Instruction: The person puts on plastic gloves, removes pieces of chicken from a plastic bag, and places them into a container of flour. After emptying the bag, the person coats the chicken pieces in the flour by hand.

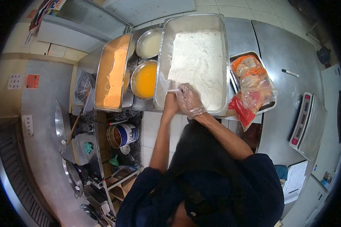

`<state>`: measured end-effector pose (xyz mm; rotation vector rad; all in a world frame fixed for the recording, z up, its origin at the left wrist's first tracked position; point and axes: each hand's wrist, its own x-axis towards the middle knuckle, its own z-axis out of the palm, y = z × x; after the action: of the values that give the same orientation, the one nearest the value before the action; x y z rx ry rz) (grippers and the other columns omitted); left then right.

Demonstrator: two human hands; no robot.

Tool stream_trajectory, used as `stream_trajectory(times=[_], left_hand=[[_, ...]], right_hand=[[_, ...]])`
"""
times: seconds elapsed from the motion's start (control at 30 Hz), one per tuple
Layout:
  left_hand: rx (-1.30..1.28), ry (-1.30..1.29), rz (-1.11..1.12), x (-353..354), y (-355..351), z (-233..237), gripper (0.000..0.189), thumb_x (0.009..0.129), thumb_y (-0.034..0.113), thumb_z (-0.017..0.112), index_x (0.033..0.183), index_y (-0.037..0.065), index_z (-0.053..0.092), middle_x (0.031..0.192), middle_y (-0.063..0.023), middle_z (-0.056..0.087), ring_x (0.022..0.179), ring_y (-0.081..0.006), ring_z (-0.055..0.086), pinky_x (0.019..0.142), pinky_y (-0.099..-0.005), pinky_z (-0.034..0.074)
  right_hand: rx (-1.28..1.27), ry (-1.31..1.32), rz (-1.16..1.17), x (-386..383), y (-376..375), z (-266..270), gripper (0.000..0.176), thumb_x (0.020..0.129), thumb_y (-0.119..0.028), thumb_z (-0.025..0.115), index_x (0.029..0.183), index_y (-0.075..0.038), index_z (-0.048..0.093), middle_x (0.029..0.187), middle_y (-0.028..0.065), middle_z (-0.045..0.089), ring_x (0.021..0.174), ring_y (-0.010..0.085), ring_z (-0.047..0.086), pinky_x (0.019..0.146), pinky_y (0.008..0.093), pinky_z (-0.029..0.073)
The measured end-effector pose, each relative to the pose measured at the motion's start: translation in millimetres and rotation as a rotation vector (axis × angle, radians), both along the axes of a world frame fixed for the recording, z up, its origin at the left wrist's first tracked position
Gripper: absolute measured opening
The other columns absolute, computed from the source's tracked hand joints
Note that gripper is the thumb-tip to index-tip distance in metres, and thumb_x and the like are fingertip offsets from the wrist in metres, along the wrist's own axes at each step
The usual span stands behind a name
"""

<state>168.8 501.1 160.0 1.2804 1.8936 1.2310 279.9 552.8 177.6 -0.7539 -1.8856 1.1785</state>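
Observation:
My right hand (pixel 189 100) wears a clear plastic glove and hovers over the near edge of a big steel tray (pixel 226 68) filled with white flour (pixel 197 60). Its fingers are loosely apart and hold nothing. Pressed against it on the left, my bare left hand (pixel 171 103) pinches a thin clear plastic glove (pixel 165 82) that drapes over the tray's near left corner. Both hands meet at the tray rim, just above the flour.
Left of the flour are a tray of orange crumbs (pixel 113 75), a bowl of yellow liquid (pixel 146 79) and a bowl of pale liquid (pixel 149 43). To the right lie a tray of bagged food (pixel 254 81), a marker (pixel 290 73) and a scale (pixel 305 121). A can (pixel 123 135) and pans (pixel 62 126) sit lower left.

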Motion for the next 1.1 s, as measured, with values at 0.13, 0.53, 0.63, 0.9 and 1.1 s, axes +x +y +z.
stream_trajectory(times=[0.13, 0.53, 0.63, 0.9, 1.1], left_hand=[[-0.262, 0.330, -0.092, 0, -5, 22, 0.020, 0.076, 0.007, 0.062, 0.094, -0.001, 0.062, 0.098, -0.0252, 0.061, 0.092, -0.0391, 0.059, 0.076, -0.0415, 0.047], [-0.219, -0.183, -0.111, -16, -27, 7, 0.046, 0.089, 0.034, 0.050, 0.124, 0.003, 0.046, 0.127, -0.0199, 0.050, 0.119, -0.0353, 0.048, 0.095, -0.0429, 0.041], [-0.003, -0.714, -0.015, -13, -11, 7, 0.053, 0.091, 0.040, 0.047, 0.129, 0.004, 0.041, 0.132, -0.0189, 0.046, 0.123, -0.0363, 0.044, 0.099, -0.0441, 0.039], [0.221, -1.544, -0.110, -7, 7, 43, 0.081, 0.088, 0.066, 0.034, 0.144, 0.010, 0.019, 0.149, -0.0158, 0.022, 0.130, -0.0497, 0.027, 0.106, -0.0612, 0.025], [0.207, -1.467, -0.011, -18, 12, 24, 0.088, 0.084, 0.072, 0.031, 0.146, 0.010, 0.015, 0.152, -0.0150, 0.012, 0.130, -0.0502, 0.028, 0.102, -0.0650, 0.027]], right_hand=[[0.017, -0.102, 0.074, -6, 3, 2, 0.021, 0.088, -0.016, 0.047, 0.097, 0.002, 0.055, 0.093, 0.0241, 0.057, 0.088, 0.0423, 0.056, 0.077, 0.0489, 0.044], [0.245, -0.280, 0.163, -14, -19, 37, 0.021, 0.083, -0.011, 0.053, 0.100, 0.001, 0.057, 0.093, 0.0216, 0.060, 0.082, 0.0387, 0.060, 0.072, 0.0483, 0.049], [0.446, 0.010, 0.029, -11, -23, 24, 0.023, 0.080, -0.011, 0.058, 0.100, 0.001, 0.057, 0.092, 0.0202, 0.059, 0.081, 0.0383, 0.060, 0.069, 0.0485, 0.050], [0.235, -0.154, -0.056, -2, -14, 9, 0.030, 0.080, -0.020, 0.061, 0.103, -0.002, 0.054, 0.092, 0.0192, 0.058, 0.082, 0.0377, 0.060, 0.067, 0.0469, 0.050], [0.200, -0.231, 0.085, -21, -7, -14, 0.023, 0.080, -0.018, 0.058, 0.099, -0.005, 0.057, 0.091, 0.0203, 0.058, 0.082, 0.0387, 0.059, 0.067, 0.0479, 0.049]])
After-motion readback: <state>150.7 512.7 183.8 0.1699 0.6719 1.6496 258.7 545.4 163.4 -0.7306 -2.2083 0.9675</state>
